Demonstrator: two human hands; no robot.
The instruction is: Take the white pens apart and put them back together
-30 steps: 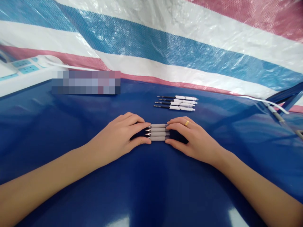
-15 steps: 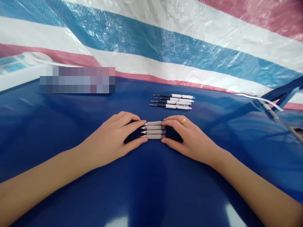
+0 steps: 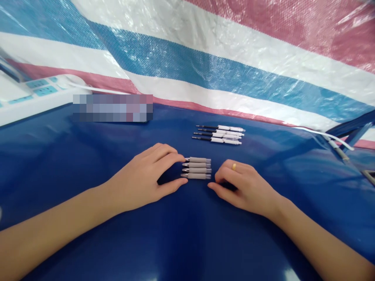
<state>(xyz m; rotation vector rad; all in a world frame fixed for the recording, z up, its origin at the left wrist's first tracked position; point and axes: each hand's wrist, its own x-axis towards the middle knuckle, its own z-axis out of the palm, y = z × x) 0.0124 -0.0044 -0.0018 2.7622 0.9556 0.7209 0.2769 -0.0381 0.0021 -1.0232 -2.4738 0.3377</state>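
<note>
Several short grey pen grip sections with metal tips (image 3: 197, 168) lie side by side in a neat row on the blue table cover (image 3: 181, 234). My left hand (image 3: 148, 177) rests on the cover with its index fingertip and thumb against the tip end of the row, fingers apart and holding nothing. To the right of the row lies my right hand (image 3: 244, 187), which wears a gold ring. It sits just clear of the row, fingers loosely bent, thumb out, nothing in it. Behind them lie several white pen bodies with dark refills (image 3: 219, 134), also in a row.
A striped red, white and blue tarp (image 3: 222, 66) rises behind the table. A white power strip (image 3: 35, 89) sits at the far left, and a white cable (image 3: 325, 136) runs along the far right edge near a blue frame.
My right hand has drawn back from the right end of the grey row and now lies apart from it. The left hand stays at the tips. The camera view shifted slightly.
</note>
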